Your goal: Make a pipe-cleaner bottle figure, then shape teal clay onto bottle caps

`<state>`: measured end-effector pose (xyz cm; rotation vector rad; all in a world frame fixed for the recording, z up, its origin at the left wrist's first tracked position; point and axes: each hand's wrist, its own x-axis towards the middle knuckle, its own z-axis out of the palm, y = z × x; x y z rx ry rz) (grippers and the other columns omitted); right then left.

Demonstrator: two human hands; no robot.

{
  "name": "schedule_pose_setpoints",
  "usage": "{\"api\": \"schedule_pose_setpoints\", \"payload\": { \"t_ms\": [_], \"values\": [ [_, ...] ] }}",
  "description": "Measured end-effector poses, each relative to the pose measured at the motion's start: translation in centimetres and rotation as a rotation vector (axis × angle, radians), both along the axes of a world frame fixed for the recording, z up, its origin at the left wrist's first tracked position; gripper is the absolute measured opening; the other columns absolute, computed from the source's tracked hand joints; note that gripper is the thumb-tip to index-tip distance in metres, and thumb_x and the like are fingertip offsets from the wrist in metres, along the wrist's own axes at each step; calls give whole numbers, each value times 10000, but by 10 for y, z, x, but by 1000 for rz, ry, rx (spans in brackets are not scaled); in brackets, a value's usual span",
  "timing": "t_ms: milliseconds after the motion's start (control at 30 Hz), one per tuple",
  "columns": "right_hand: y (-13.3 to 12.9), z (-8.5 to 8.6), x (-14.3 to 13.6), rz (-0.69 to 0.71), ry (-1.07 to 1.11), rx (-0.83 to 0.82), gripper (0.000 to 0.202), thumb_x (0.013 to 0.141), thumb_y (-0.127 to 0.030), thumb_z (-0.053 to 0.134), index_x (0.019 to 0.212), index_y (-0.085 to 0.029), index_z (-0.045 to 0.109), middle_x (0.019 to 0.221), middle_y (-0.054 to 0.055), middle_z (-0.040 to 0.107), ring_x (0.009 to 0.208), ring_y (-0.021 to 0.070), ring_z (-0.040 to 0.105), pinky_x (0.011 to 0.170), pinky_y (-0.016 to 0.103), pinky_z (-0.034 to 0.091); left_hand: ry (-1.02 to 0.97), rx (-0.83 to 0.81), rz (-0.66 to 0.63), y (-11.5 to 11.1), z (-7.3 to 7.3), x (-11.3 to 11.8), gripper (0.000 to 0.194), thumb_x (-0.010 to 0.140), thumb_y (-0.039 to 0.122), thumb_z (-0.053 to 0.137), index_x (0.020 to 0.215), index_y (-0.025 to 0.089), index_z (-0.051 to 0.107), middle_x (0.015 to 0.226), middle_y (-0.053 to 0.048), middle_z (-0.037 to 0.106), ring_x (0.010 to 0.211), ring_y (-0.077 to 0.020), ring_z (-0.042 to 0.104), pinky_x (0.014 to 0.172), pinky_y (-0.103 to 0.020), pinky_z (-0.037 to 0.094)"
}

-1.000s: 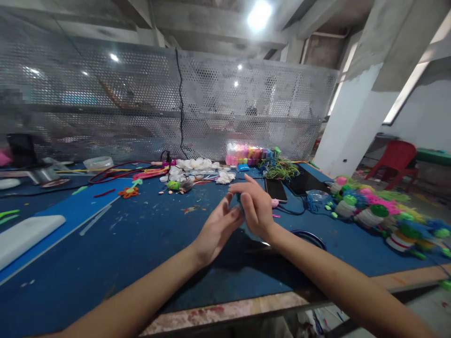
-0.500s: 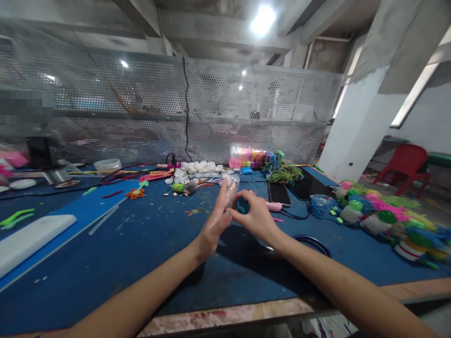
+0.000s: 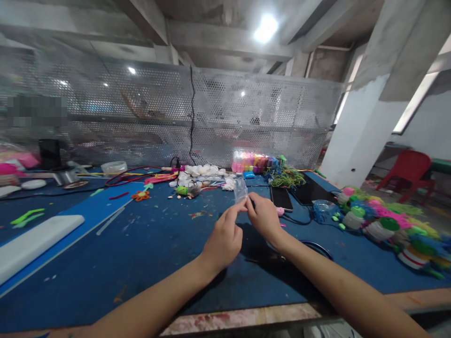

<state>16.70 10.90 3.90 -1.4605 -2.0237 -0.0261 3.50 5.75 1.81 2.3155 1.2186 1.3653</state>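
clear plastic (image 3: 240,188) is pinched at the meeting fingertips of both hands (image 3: 224,238), above the blue tabletop (image 3: 151,249).

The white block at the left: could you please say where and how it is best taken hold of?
I would grip the white block by its two long sides near the rounded far end, coming from above, probably with the left hand, the nearer one. It lies flat on the blue board, long and low, with those sides exposed.
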Motion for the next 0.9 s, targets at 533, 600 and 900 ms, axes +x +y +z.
{"api": "schedule_pose_setpoints", "payload": {
  "t_ms": [533, 600, 900],
  "values": [
    [-6, -2, -7, -27, -156, 40, 295, 955, -295, 349, 836, -194, 599, 818, 61, 703, 742, 203, 639, 588, 274, 263, -248, -463, -45, 13, 3, 5, 865, 591, 19, 507, 1429, 179, 359, 1395, -88, 495, 1158, -272, 508, 1038, -426, 350],
    [-6, -4, -8, -22, -164, 29, 296, 955, -286, 348, 847, -188, 606, 833, 74, 705, 788, 216, 641, 626, 276, 302, -428, -654, -227, 19, 2, 4, 995, 546, 24, 531, 1473, 234, 238, 1452, -64, 426, 1208, -279, 479, 994, -385, 387],
    [-6, -8, -17, 104, -190, -61, 279, 937, -235, 361, 954, -159, 629, 921, 99, 713, 801, 195, 655, 668, 266, 380, -921, -990, -518, 37, 10, 0, 579, 795, 485, 515, 1301, 205, 513, 1229, -100, 619, 1129, -271, 557, 866, -351, 443]
  ]
}}
